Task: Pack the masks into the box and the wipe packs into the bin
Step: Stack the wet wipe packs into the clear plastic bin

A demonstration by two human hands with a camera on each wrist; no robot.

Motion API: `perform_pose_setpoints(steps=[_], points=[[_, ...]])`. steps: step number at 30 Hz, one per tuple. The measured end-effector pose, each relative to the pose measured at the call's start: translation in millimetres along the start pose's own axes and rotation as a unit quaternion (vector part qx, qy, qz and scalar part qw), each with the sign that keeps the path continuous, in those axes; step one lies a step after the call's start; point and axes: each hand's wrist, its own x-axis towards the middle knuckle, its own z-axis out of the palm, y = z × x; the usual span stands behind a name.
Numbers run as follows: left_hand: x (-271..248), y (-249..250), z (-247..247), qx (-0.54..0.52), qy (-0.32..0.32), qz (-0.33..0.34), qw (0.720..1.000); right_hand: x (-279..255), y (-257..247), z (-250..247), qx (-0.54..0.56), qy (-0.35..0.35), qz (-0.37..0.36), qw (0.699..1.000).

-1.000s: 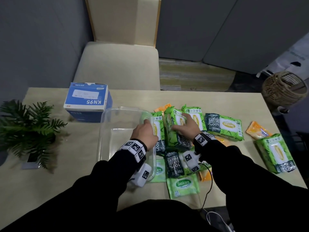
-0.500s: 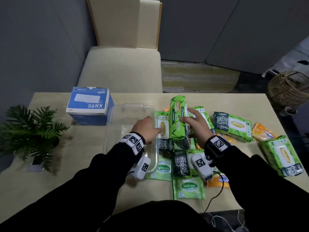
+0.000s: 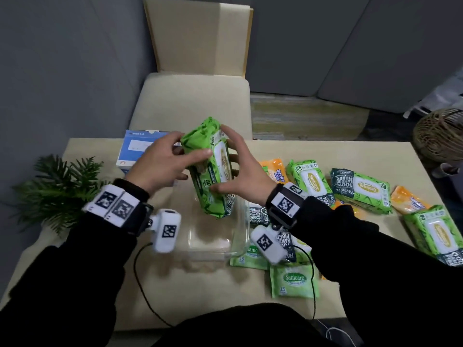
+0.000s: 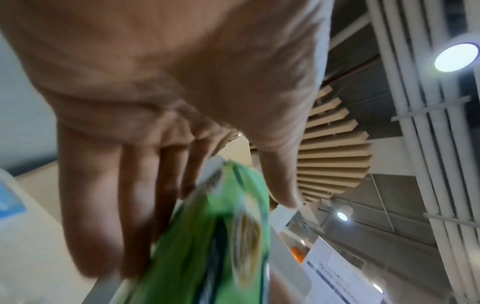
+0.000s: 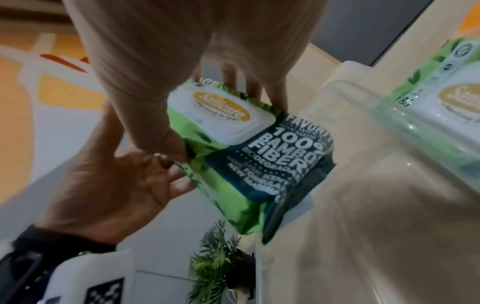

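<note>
Green wipe pack (image 3: 213,171) lifted off surface (image 3: 100,271), now upright over clear bin (image 3: 238,236). Left hand (image 3: 157,166) off bin rim, joining right hand (image 3: 240,176). Both sets of fingers pinch pack. Likely going into bin.

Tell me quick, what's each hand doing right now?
Left hand: holds the green wipe pack between thumb and fingers.
Right hand: grips the same pack, above the clear bin.

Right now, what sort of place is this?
Probably an office or meeting space: grey wall panels, exposed ceiling pipes with round lights, and a cream chair at a pale table.
</note>
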Motion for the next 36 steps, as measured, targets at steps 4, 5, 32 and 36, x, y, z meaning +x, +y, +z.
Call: perform_pose_setpoints(steps=[4, 5, 32, 36], points=[[3, 3, -31, 0.026, -0.059, -0.018, 0.998, 9, 7, 9, 0.005, -0.051, 0.028, 0.998], [4, 2, -33, 0.039, -0.075, -0.014, 0.996, 9, 8, 11, 0.003, -0.059, 0.030, 0.998], [42, -17, -36, 0.278, 0.002, 0.138, 0.951, 25, 16, -23, 0.094, -0.098, 0.089, 0.987], [38, -15, -54, -0.006, 0.023, 0.096, 0.995, 15, 36, -29, 0.032, -0.131, 0.113, 0.984]])
